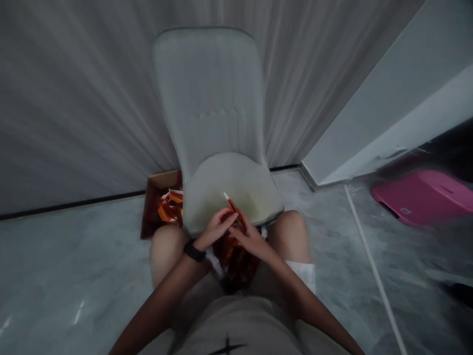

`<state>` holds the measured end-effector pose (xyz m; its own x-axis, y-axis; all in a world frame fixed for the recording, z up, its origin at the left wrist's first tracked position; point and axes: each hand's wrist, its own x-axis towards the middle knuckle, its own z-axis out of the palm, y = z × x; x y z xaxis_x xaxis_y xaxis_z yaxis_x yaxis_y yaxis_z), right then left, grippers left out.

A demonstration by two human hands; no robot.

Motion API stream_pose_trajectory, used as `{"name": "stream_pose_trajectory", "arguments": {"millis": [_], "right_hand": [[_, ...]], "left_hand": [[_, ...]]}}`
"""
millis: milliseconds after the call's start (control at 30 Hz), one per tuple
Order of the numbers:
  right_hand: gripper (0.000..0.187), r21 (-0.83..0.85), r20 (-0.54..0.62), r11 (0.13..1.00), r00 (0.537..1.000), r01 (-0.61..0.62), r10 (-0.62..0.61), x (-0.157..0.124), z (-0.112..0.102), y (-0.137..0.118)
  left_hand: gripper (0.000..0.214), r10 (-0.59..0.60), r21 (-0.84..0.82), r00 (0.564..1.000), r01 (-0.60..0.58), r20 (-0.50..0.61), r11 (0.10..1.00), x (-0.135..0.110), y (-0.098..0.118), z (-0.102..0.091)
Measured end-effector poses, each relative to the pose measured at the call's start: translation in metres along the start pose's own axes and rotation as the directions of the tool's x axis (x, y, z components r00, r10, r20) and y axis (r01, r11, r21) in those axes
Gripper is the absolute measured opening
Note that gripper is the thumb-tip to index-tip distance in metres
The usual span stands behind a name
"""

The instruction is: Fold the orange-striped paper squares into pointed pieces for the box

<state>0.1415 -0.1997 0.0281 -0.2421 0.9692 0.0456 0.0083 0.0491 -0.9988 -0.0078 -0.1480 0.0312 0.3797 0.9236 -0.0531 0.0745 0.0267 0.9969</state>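
Observation:
A slim red stick with a pale pointed tip (232,203) points up and away over the front of the chair seat; whether it is a pencil, a brush or something rolled I cannot tell. My right hand (251,240) grips its lower part. From the other side, my left hand (219,228), with a black band on the wrist, closes its fingertips on the same stick. The fingers overlap and hide its lower end. Below both hands, between my knees, lie shiny red-orange pieces (236,259), partly covered and blurred.
A pale chair (218,88) faces me, its seat just ahead of my hands. Left of it, a cardboard box (150,209) on the floor holds red-orange wrappers (170,206). A pink plastic stool (424,197) lies at the right. Grey curtain-like folds (92,98) rise behind the chair.

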Motion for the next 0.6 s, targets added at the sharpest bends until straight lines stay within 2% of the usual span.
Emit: {"name": "stream_pose_trajectory", "arguments": {"millis": [67, 167, 367, 500, 600], "right_hand": [[0.071, 0.005, 0.015, 1.0, 1.0, -0.022, 0.022, 0.005, -0.001, 0.003], [0.06, 0.005, 0.032, 0.997, 0.996, -0.083, 0.083, 0.014, -0.002, 0.009], [0.054, -0.097, 0.004, 0.987, 0.992, -0.127, 0.128, 0.035, -0.003, 0.01], [0.049, -0.257, 0.013, 0.964, 0.997, -0.067, 0.073, 0.045, -0.002, 0.007], [0.044, -0.448, 0.008, 0.894, 1.0, -0.022, 0.029, 0.049, -0.002, 0.008]], "left_hand": [[0.035, 0.008, 0.014, 1.0, -0.008, 0.024, 1.0, 0.003, -0.002, -0.006], [0.033, 0.044, 0.057, 0.998, -0.047, 0.051, 0.997, 0.008, -0.002, -0.015], [0.033, 0.078, 0.136, 0.997, -0.081, 0.022, 0.987, 0.014, -0.006, -0.031], [0.028, 0.126, 0.264, 0.992, -0.118, -0.014, 0.957, 0.014, -0.009, -0.041], [0.025, 0.168, 0.415, 0.985, -0.136, -0.04, 0.9, 0.013, -0.01, -0.046]]}}
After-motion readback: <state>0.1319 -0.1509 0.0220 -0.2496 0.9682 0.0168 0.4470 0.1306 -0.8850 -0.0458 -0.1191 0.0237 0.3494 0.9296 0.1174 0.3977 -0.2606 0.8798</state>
